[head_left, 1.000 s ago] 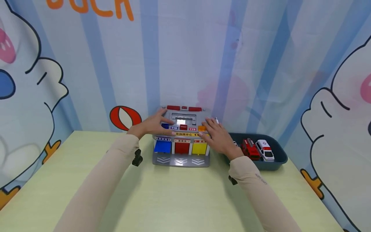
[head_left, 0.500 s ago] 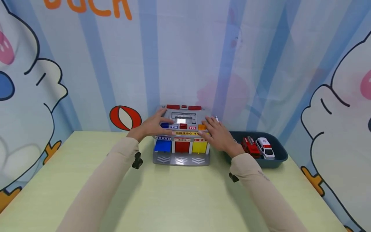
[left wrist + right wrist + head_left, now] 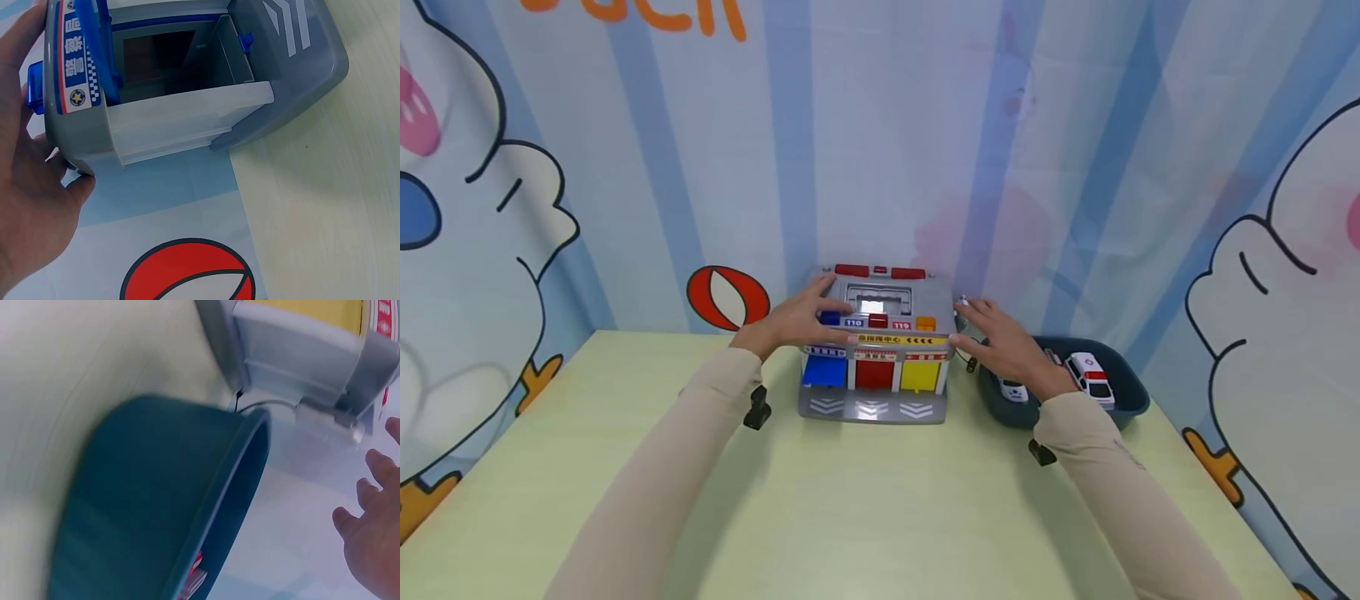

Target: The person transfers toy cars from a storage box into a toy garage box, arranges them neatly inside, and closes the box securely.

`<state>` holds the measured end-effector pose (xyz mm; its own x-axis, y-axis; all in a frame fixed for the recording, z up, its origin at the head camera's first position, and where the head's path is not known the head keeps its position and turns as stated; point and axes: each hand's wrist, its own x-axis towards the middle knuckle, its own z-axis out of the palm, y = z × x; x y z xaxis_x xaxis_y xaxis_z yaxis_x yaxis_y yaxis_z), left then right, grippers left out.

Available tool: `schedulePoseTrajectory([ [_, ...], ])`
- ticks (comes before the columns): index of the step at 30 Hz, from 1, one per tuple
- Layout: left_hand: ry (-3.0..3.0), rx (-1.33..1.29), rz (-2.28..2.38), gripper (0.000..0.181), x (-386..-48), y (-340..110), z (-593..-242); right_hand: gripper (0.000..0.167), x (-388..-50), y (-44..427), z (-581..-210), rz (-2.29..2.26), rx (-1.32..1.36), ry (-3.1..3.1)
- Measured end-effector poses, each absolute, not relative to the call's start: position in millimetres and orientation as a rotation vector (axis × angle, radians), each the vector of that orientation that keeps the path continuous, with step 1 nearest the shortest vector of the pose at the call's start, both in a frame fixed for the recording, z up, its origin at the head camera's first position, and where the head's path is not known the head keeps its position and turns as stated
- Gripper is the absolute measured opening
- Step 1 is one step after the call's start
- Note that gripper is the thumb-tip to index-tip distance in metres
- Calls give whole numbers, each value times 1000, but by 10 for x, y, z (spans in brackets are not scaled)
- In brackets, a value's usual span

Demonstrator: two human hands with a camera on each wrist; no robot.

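Note:
A toy rescue-station garage (image 3: 871, 407) with a grey roof stands against the backdrop. Its blue door (image 3: 824, 372) is tilted outward, and the left wrist view looks into the bay (image 3: 169, 56) behind. The red door (image 3: 875, 374) and yellow door (image 3: 919, 376) hang down. My left hand (image 3: 796, 321) rests on the roof's left side, fingers spread; in the left wrist view the hand (image 3: 37, 187) touches the roof edge. My right hand (image 3: 1011, 346) hovers beside the garage's right end with fingers extended, holding nothing; the right wrist view shows the fingers (image 3: 380, 467) apart from the roof.
A dark teal tray (image 3: 1133, 408) stands right of the garage, partly under my right forearm. In it lie a white toy ambulance (image 3: 1090, 379) and another white toy car (image 3: 1013, 391). A small white cylinder (image 3: 325, 420) with a dark cord sits beside the garage's right end.
My right hand has lifted off the roof's right side and shifted right, over the tray's left part. The left hand stays on the roof. The head view tilts slightly.

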<state>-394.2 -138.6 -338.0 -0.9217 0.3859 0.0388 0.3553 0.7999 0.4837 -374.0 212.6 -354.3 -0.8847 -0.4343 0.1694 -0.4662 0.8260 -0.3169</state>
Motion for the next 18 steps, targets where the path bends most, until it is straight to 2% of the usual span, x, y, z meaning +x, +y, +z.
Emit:
schedulePoseTrajectory([
  [18,2908,609,795,75,-3909,-1360,-3412,70,-3692,2608,-3667,457,669,-3011],
])
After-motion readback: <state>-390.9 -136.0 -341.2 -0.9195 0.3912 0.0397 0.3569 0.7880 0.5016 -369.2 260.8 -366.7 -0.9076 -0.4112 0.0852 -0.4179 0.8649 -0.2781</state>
